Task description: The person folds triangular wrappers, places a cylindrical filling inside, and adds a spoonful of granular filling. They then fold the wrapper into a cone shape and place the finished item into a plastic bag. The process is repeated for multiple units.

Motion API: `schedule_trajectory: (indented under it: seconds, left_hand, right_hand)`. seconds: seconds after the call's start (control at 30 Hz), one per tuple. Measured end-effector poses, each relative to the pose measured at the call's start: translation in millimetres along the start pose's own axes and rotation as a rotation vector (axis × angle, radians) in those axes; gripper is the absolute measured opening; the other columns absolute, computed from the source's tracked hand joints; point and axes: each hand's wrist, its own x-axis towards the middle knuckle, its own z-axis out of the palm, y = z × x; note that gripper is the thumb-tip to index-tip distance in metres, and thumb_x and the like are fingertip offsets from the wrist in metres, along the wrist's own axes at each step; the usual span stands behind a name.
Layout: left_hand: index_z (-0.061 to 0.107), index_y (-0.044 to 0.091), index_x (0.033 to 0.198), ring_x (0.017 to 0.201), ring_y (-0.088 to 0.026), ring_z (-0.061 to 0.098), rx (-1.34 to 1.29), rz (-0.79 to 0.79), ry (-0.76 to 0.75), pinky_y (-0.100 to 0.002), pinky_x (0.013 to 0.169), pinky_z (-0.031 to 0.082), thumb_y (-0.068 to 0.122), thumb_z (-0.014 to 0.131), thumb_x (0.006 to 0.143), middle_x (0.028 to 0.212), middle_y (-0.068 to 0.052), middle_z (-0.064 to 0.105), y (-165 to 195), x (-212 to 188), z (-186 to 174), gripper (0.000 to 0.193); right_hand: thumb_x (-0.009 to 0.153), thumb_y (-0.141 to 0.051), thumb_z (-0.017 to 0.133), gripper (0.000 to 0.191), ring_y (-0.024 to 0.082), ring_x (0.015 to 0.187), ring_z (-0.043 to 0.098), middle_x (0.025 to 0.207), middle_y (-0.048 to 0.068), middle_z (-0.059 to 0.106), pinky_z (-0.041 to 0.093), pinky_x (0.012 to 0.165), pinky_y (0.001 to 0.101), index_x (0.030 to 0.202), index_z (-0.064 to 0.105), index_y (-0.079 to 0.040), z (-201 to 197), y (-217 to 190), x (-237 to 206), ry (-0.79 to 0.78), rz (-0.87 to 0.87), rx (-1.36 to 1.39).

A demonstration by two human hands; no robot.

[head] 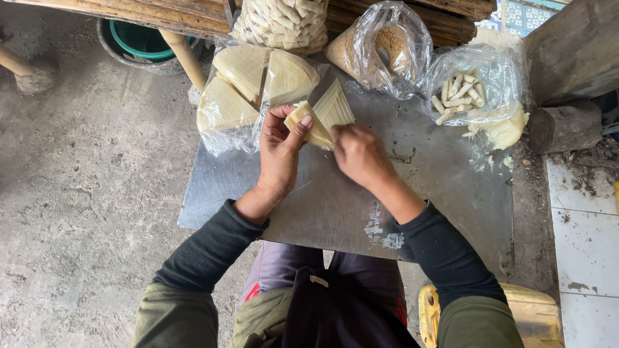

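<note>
— What do the two hands hold at this moment?

— The left hand (278, 149) is closed around a stack of thin triangular wrappers (322, 119), pale yellow; thumb and fingers pinch its near corner. The right hand (358, 153) is closed too, its fingertips on the near edge of the same stack, as if it separates one sheet. I cannot tell if one sheet is already free, because the knuckles hide it.

— And where is the stack?

— Between both hands, lifted a little above the metal sheet (451, 193) that lies over the person's knees.

— How much of the work looks finished?

— Beyond the right hand, a little to its right, there is an open plastic bag with small rolled pieces (461, 93). Those I judge to be done. Just beside that bag lies a soft pale lump (506, 129), maybe dough or crumpled wrappers; I am not sure.

— What is left?

— A lot, I think. Beyond the left hand lies a clear bag of triangular wrapper stacks (248, 87), quite full. Straight beyond both hands is a bag of brown crumbly stuff (380, 48) and, further, a packed bag of pale sticks (284, 22). The rolled pieces are few beside the wrappers not yet used, so the work seems to be early.

— Anything under the hands?

— Only bare metal, with small white marks near the right forearm.
</note>
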Motion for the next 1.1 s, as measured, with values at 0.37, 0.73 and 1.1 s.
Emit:
schedule_trajectory:
  seconds: [0.37,0.73,1.1]
  left_hand:
    - [0.055,0.006,0.124,0.109,-0.012,0.065,0.030,-0.072,-0.144,-0.032,0.095,0.059,0.014,0.071,0.099,0.120,-0.004,0.064,-7.8,-3.6,2.4,0.030]
    - [0.055,0.004,0.124,0.111,-0.012,0.065,0.086,0.004,-0.182,-0.030,0.098,0.057,0.009,0.073,0.099,0.119,-0.006,0.064,-6.6,-4.1,2.0,0.031]
    - [0.055,0.004,0.118,0.103,-0.010,0.064,0.133,-0.013,-0.094,-0.027,0.091,0.057,0.005,0.073,0.098,0.112,-0.004,0.064,-7.1,-3.0,2.1,0.027]
  right_hand:
    - [0.096,-0.009,0.078,0.029,0.016,0.098,0.072,0.112,0.011,0.068,0.059,0.086,0.0298,0.120,0.065,0.000,-34.5,-35.6,11.5,0.163,0.092,0.547]
    - [0.098,-0.009,0.076,0.019,0.017,0.097,0.073,0.110,0.009,0.072,0.059,0.085,0.0302,0.114,0.068,-0.001,-37.5,-37.5,10.9,0.155,0.101,0.530]
    - [0.100,-0.008,0.073,0.011,0.016,0.098,0.071,0.109,0.008,0.073,0.057,0.084,0.0287,0.109,0.070,-0.002,-30.9,-31.5,5.8,0.135,0.147,0.541]
